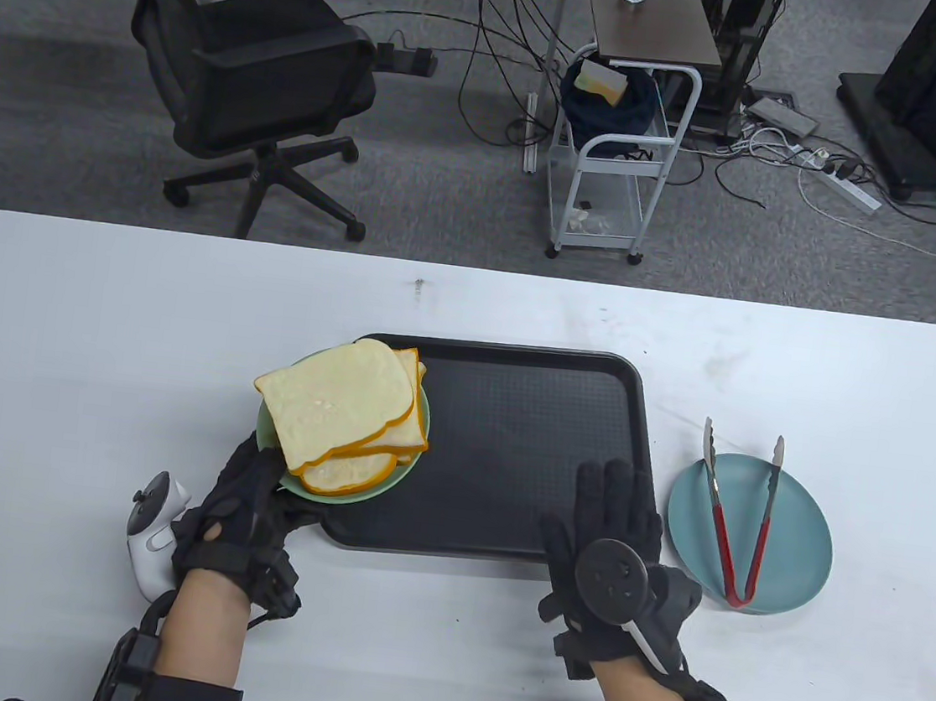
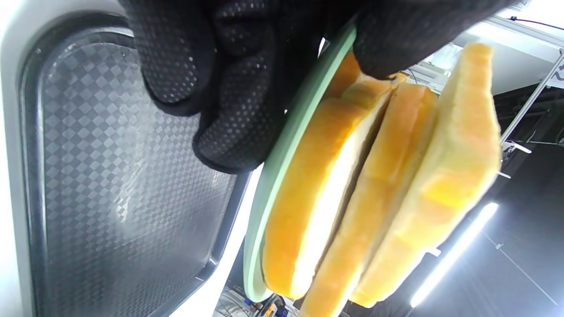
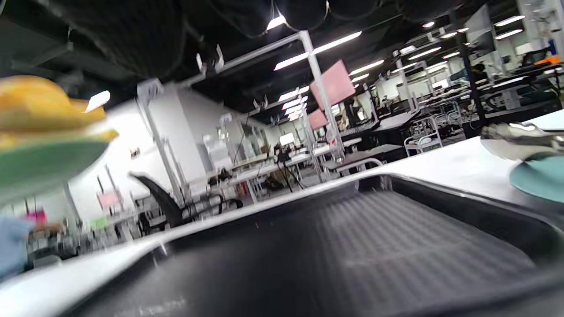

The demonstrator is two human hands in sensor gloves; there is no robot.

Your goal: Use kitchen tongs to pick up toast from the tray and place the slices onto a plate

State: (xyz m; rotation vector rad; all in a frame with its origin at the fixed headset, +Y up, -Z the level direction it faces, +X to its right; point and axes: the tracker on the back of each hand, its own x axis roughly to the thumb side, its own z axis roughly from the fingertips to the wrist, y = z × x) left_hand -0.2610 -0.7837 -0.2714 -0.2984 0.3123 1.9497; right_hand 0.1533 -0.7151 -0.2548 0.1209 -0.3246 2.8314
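Gripping pale green round plate [image 1: 402,482] of stacked toast slices [image 1: 338,412], left hand [image 1: 243,510]; right hand [image 1: 610,544] spread flat on black plastic tray [image 1: 527,425]

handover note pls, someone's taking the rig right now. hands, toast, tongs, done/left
Left hand: grip on the near rim of the green plate, which carries the toast stack; the plate appears lifted over the black tray's left edge.
Right hand: fingers flat on the tray's near right part, holding nothing.
Tongs: untouched, lying across the blue plate right of the tray.
Done: no toast on the tray; all visible slices sit on the green plate.
Left: likely set the green plate down. I cannot tell whether any transfer to the blue plate is intended.
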